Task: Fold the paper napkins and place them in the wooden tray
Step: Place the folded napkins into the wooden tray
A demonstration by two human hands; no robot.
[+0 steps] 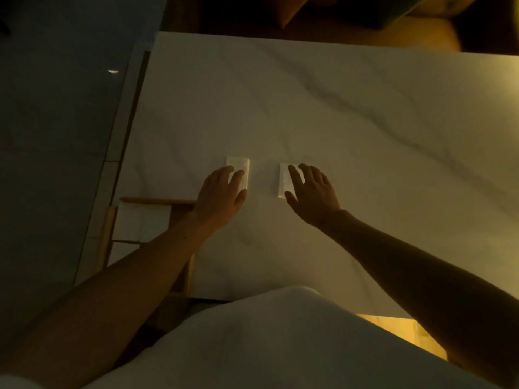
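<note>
Two small folded white napkins lie side by side on the marble table. My left hand [222, 193] rests flat on the left napkin [240, 165], fingers straight. My right hand [311, 193] lies with spread fingers over the right napkin [284, 181], thumb at its near edge. A wooden tray [157, 201] stands at the table's near left edge, partly under my left forearm, with folded white napkins [140, 223] inside it.
The white marble table [337, 122] reaches far and right. Its left edge drops to a dark floor [56, 136]. My white clothing [266, 341] fills the bottom of the view. The light is dim.
</note>
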